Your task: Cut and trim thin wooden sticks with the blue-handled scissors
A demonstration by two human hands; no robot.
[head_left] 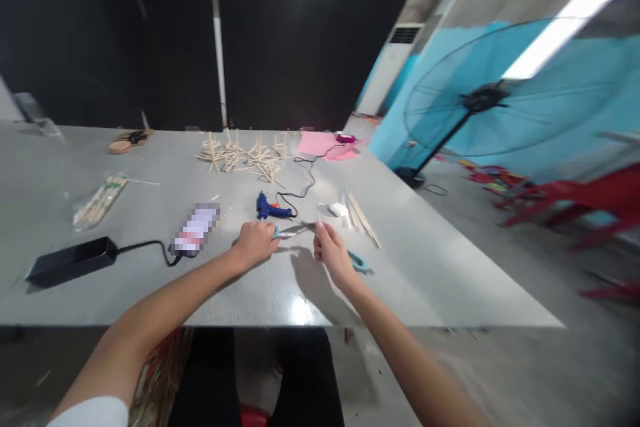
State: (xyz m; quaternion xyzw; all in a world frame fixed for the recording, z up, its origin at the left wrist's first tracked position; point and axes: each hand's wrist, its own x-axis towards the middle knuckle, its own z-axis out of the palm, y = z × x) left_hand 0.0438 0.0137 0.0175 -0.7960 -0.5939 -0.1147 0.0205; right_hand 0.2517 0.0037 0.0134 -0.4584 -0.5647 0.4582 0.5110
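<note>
My left hand [257,242] is closed around the light-blue handle of a pair of scissors [290,232], whose blades point right. My right hand [331,250] is closed by the blade tips, with a small pale piece at its fingertips, too blurred to name. Beside my right wrist a light-blue loop-shaped thing [358,261] lies on the table, partly covered by the hand. Just beyond both hands rests a blue hot glue gun [273,207] with a black cord. Thin wooden sticks [363,217] and a white item [337,209] lie past my right hand.
Stick frames [245,157] stand at the table's back, near pink sheets [325,145]. On the left are a phone [196,228] cabled to a black power bank [73,261], and bagged sticks [101,200]. A large fan [485,99] stands beyond the table's right edge.
</note>
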